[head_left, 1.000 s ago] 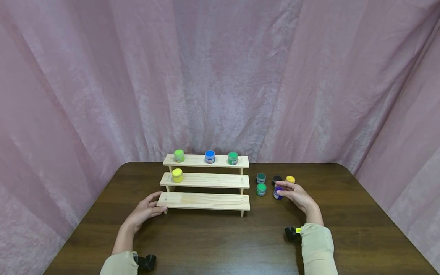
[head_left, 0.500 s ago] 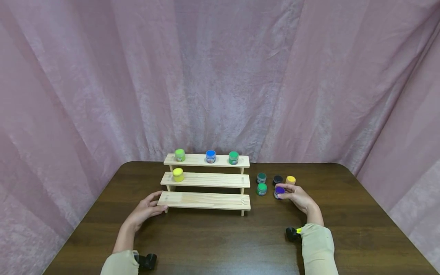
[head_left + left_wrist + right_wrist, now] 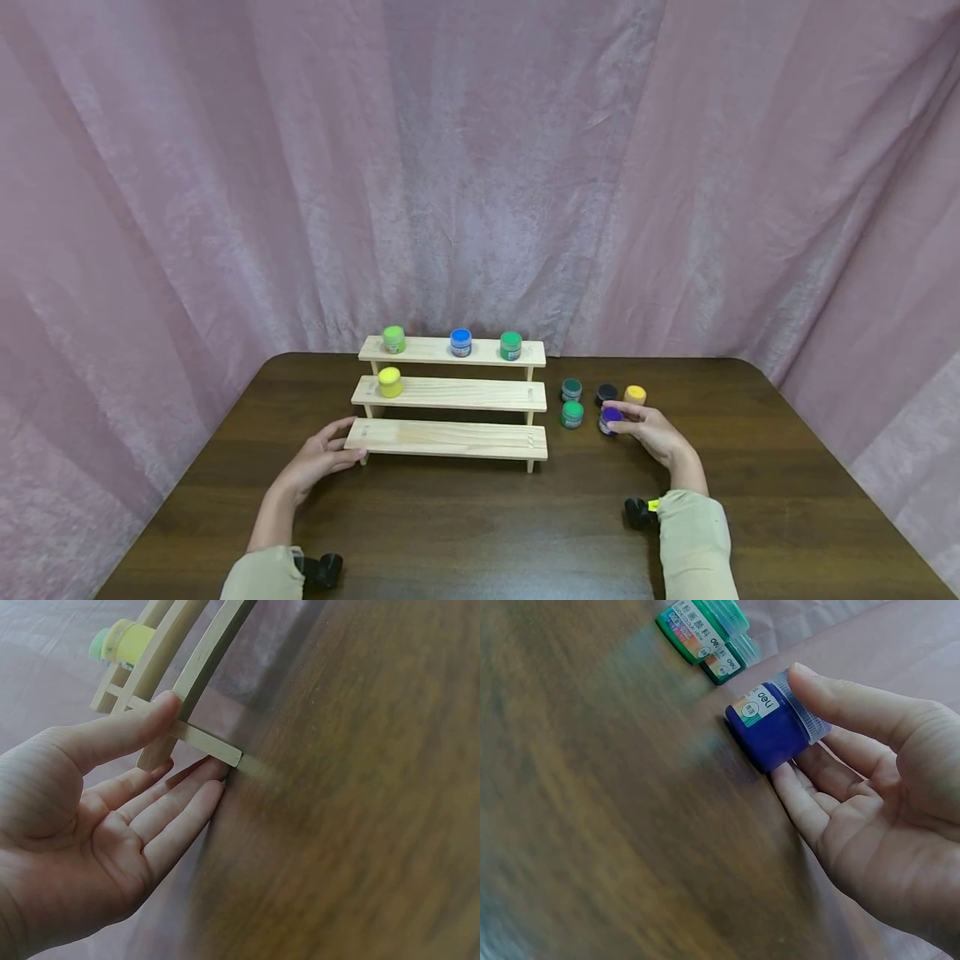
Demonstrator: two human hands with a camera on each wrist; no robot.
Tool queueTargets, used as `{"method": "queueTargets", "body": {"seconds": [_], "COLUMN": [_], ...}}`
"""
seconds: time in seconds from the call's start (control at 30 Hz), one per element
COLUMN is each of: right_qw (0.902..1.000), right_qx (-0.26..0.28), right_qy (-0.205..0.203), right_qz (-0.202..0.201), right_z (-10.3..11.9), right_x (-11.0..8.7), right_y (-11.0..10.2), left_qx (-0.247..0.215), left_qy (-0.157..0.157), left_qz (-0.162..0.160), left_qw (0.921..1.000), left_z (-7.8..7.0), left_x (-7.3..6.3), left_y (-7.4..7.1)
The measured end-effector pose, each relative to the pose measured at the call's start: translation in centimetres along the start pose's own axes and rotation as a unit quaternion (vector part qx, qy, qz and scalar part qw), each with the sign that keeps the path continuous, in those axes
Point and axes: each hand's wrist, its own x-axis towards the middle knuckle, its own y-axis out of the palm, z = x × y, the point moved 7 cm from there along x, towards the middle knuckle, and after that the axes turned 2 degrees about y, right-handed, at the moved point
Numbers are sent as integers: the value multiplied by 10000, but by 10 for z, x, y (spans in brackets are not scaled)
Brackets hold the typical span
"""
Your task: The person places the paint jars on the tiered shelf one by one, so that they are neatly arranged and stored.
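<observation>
My left hand (image 3: pixel 318 460) holds the left end of the bottom step of a three-tier wooden display stand (image 3: pixel 446 437). In the left wrist view, the thumb lies on the step's edge and the other fingers reach behind it, near the leg. To the right of the stand, my right hand (image 3: pixel 652 432) pinches a purple paint jar (image 3: pixel 761 731) by its clear-rimmed lid. The jar stands upright on the table, its label turned toward the wrist camera. A yellow jar (image 3: pixel 390 382) sits on the middle step. Light green (image 3: pixel 393 339), blue (image 3: pixel 461 342) and green (image 3: pixel 511 346) jars line the top step.
Close to the purple jar stand a green jar (image 3: pixel 572 414), a dark green jar (image 3: pixel 571 390), a black-lidded jar (image 3: pixel 607 394) and an orange-yellow jar (image 3: pixel 635 395). The brown wooden table (image 3: pixel 480 533) ends at a pink curtain (image 3: pixel 480 167) behind.
The right hand's fingers have come down a little and settled around the purple jar's lid. My left hand keeps its place at the stand; the jars remain where they were.
</observation>
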Motion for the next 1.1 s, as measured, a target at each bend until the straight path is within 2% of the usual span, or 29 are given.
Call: {"method": "queueTargets", "body": {"seconds": [0.37,0.7,1.1], "right_qw": [9999,9987,9990], "right_qx": [19,460,242], "right_qy": [-46,-208,-374], "right_qz": [-92,27,-54], "right_z": [4,10,26], "right_x": [0,-2,-7], "right_y": [1,2,0], "left_qx": [-57,-91,-130], "left_qy": [1,43,112], "left_qz": [-6,14,109], "left_qw": [10000,9999,9998], "left_z": [-1,0,-2], "left_x": [0,0,-1], "left_y": [0,1,2]}}
